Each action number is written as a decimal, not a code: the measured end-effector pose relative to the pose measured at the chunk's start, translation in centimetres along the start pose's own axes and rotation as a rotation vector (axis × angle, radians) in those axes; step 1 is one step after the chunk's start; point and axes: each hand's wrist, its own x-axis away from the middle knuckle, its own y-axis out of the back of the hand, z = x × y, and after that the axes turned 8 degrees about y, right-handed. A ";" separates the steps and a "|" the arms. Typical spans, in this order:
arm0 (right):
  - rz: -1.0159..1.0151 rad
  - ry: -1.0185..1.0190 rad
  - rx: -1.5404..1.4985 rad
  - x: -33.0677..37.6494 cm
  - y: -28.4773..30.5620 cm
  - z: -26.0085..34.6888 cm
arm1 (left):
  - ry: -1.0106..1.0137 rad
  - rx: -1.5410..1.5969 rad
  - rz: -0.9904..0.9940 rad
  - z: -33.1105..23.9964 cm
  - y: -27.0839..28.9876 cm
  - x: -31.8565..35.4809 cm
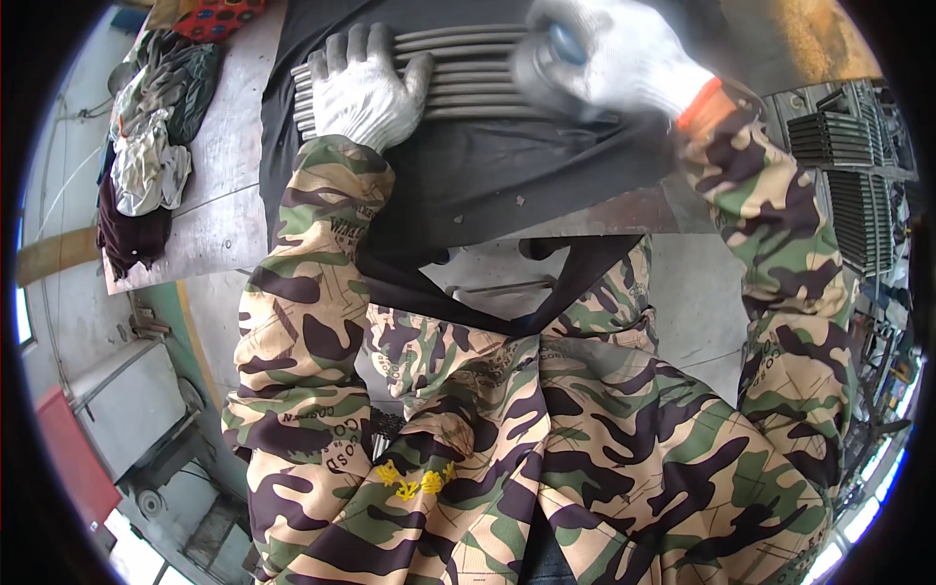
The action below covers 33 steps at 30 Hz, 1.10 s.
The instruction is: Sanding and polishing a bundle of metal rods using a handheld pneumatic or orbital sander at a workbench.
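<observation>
Several grey metal rods [466, 86] lie side by side on a black cloth [478, 180] over the table. My left hand [363, 96], in a white knit glove with grey fingers, rests flat across their left end, fingers spread. Over the right part of the rods is my right hand [624, 60], in a similar glove with an orange cuff. Its fingers curl round a tool with a rounded bluish top [566, 44]. Motion blurs its lower part, which sits at the rods, so its kind is unclear. The rods' right ends are hidden behind that hand.
A heap of dark and white cloths [156, 146] lies on the table's left side. Stacks of dark metal racks [848, 185] stand at the right. A rusty brown sheet [819, 39] is at the far right. The table's front edge runs close to my body.
</observation>
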 end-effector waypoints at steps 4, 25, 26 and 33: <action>-0.037 0.065 0.018 2.4 1.3 0.9 | 0.012 0.039 -0.002 -0.8 -0.5 -0.1; -0.099 0.040 -0.032 0.1 0.5 1.9 | 0.018 -0.058 0.007 0.9 -0.7 -1.2; -0.064 -0.004 -0.011 0.0 0.4 1.7 | 0.020 -0.037 0.049 0.4 -1.1 -1.6; -0.060 -0.001 0.002 -2.2 -0.8 1.8 | 0.055 -0.070 0.061 -0.7 -1.0 -2.0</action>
